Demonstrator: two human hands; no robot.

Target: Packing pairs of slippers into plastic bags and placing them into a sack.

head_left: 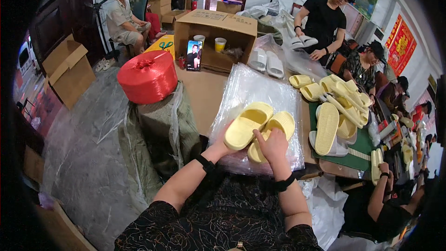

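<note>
My left hand (219, 148) holds a pale yellow slipper (240, 135) near its heel; most of its fingers are hidden beneath the sole. A matching slipper (284, 122) lies against it on the right, with my right hand (274, 146) closed over its footbed, thumb pointing toward the first slipper. Both toes face away from me. The pair is over a stack of clear plastic bags (260, 88), whose loose edges spread around it.
Right of the bags, several yellow slippers (344, 97) are heaped on a green mat (355, 160). White slippers (267, 62) lie beyond the bags. An open carton (216, 21) stands behind a propped phone (193, 56). Red twine (147, 76) rests at left. Co-workers (327, 18) line the right side.
</note>
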